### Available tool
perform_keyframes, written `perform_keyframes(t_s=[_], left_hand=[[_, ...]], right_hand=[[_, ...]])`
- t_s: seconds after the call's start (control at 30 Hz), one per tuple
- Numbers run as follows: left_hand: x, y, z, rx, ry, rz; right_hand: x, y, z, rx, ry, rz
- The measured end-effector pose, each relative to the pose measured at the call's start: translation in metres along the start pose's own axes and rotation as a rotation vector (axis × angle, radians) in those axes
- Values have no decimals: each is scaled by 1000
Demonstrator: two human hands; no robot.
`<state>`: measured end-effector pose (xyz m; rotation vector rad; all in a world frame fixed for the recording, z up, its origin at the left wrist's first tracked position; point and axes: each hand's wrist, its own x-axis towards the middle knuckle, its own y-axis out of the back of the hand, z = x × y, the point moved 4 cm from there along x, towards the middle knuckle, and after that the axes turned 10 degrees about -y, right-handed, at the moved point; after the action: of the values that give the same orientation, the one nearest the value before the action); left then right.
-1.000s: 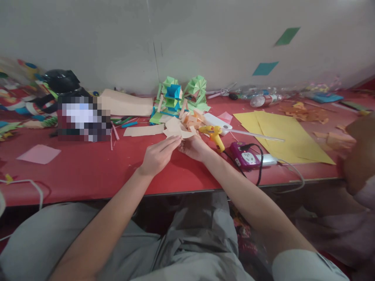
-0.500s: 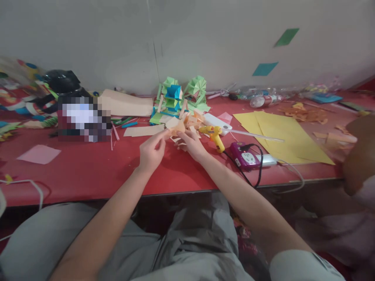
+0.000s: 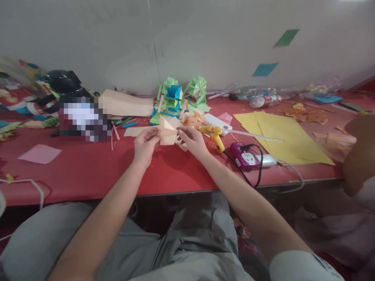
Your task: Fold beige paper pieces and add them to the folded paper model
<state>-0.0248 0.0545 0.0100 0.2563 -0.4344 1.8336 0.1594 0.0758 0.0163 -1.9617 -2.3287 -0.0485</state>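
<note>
A folded piece of pale orange paper is raised over the red table, one pointed flap standing up. My left hand grips its left side. On its right edge, my right hand pinches the paper between thumb and fingers. Another pale strip hangs under the right fingers. Behind lie small folded orange pieces and a green and blue paper model. To the right of my right hand rests a yellow glue gun with a clear stick in its back.
A purple power socket with cables sits near the front edge of the red table. Yellow sheets lie right of it. Plastic bottles line the back. Another person's arm shows at the far right.
My left hand has moved slightly left and down. The held paper has turned and opened out, so its pointed flap and more of its surface show.
</note>
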Motion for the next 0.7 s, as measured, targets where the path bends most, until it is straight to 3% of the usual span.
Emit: perform_keyframes(t_s=[0.43,0.53,0.7], left_hand=[[-13,-16,9,-152,208,-209],[-12,-16,11,-183,214,-182],[-10,-11,7,-35,148,-144]], right_hand=[[0,-1,1,-77,24,-48],[1,-2,6,-70,-35,-56],[1,-6,7,-7,-96,-106]])
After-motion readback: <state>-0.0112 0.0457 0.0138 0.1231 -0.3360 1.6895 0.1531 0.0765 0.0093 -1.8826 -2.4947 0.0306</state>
